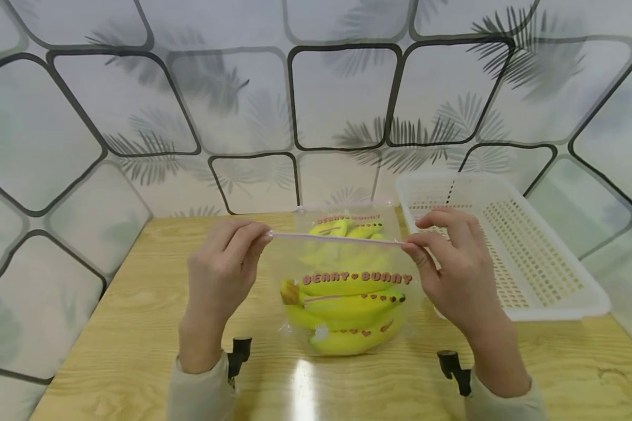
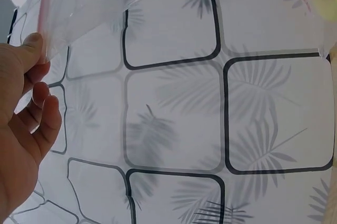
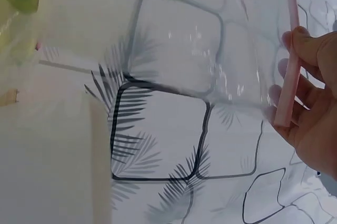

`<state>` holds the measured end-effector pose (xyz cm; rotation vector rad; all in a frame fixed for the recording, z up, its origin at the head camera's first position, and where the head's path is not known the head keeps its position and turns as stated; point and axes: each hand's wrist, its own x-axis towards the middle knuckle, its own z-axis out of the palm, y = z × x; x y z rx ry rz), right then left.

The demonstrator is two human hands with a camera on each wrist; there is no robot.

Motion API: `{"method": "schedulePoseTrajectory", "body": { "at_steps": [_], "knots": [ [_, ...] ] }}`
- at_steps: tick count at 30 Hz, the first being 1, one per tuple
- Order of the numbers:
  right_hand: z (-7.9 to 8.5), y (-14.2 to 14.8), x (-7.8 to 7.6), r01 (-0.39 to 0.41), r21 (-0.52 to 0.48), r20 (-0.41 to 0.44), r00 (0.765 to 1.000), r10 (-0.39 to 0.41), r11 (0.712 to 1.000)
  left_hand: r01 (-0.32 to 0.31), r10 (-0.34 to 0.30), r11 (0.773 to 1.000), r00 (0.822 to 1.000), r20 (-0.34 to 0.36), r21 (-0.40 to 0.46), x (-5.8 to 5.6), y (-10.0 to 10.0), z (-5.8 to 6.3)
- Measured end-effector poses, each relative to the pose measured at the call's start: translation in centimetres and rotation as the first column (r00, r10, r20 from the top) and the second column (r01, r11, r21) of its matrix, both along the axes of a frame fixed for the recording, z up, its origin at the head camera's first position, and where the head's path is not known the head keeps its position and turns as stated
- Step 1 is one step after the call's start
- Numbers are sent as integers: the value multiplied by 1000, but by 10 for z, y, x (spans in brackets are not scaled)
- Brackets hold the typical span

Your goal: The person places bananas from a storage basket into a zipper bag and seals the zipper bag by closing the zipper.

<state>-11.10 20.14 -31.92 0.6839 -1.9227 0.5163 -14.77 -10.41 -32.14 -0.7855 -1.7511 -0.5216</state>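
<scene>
A clear zip bag [image 1: 347, 257] printed "Berry Bunny" hangs upright between my hands, with yellow bananas [image 1: 347, 316] inside. My left hand [image 1: 223, 263] pinches the left end of its pink top strip [image 1: 337, 237]. At the other end, my right hand [image 1: 455, 263] pinches the strip between thumb and fingers. The left wrist view shows the thumb [image 2: 32, 47] on the bag's corner. In the right wrist view the strip [image 3: 289, 76] runs across the fingers. Behind stands a second printed bag [image 1: 347, 209] with bananas, partly hidden by the front one.
A white plastic basket [image 1: 569, 257] with perforated sides sits at the right, just past my right hand. The wooden tabletop [image 1: 121, 327] extends on both sides of the bags. Patterned cloth [image 1: 342, 99] rises behind and at both sides.
</scene>
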Motion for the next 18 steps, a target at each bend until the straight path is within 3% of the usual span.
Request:
{"method": "schedulePoseTrajectory", "body": {
  "at_steps": [7,13,16,18],
  "knots": [
    [3,16,1,-13,-47,116,993,19,999,-20,20,1000,999,33,9,-1,-7,0],
    [0,21,0,10,-62,138,990,-1,998,-23,23,1000,997,72,6,-1,-11,-2],
    [-3,22,1,-21,-89,196,980,39,996,4,-7,1000,993,121,27,0,-13,-6],
    [-4,21,0,-56,-124,241,967,85,991,50,-62,996,981,181,70,0,-14,-10]
  ]
}}
